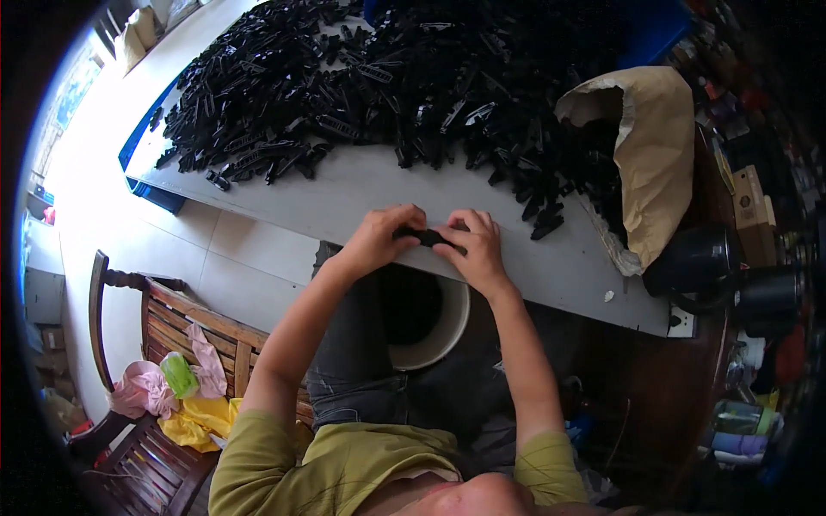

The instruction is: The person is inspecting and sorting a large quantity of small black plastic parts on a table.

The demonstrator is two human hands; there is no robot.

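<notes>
Between my two hands, just over the near edge of the grey table [284, 206], is a small black plastic part [423, 236]. My left hand [385, 236] pinches its left end between thumb and fingers. At its right end my right hand [472, 245] grips it the same way, fingers curled. The fingers cover both ends, so its exact shape is hidden. Beyond my hands a large heap of similar black plastic parts [344, 103] spreads over the table.
Under the table edge stands a pale bucket [462, 331] with a dark inside. A torn brown paper bag [658, 163] lies at the right with black parts at its mouth, beside a black mug [693, 262]. A wooden bench [237, 337] with cloths on it is at the left.
</notes>
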